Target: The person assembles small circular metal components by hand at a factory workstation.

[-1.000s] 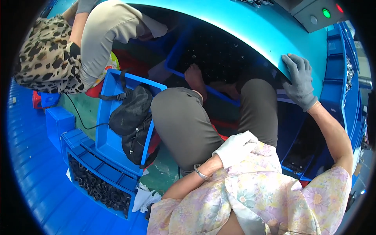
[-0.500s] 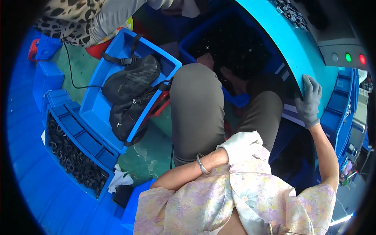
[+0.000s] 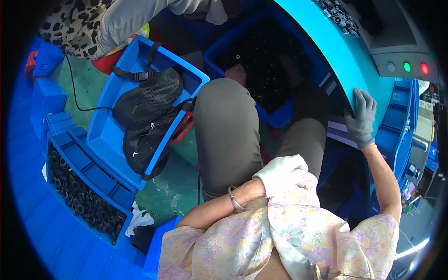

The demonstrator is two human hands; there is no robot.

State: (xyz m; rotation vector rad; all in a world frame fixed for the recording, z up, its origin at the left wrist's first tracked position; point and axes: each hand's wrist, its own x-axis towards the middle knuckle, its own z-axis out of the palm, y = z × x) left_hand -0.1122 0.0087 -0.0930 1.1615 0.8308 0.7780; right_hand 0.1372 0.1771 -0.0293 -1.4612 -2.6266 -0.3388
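My left hand (image 3: pixel 282 173), in a white glove, lies across my lap against the hem of my flowered shirt (image 3: pixel 298 198). Its fingers are not clearly visible, so whether they grip the cloth cannot be made out. A metal bracelet (image 3: pixel 234 198) circles the left wrist. My right hand (image 3: pixel 362 119) wears a grey glove and rests on the edge of the turquoise tabletop (image 3: pixel 347 70), fingers stretched out over it and no object in them.
Left of my knees, a blue crate (image 3: pixel 103 126) holds a black mesh bag (image 3: pixel 151 100). Another bin has many black rings (image 3: pixel 84 198). Small dark parts fill a bin (image 3: pixel 212 56) under the table. Lit buttons (image 3: pixel 407 67) sit beyond my right hand. Another person's sleeve (image 3: pixel 128 23) shows far left.
The whole view has shifted slightly, so the scene sits a little further left. Both hands keep their places, one on my lap and one on the table edge.
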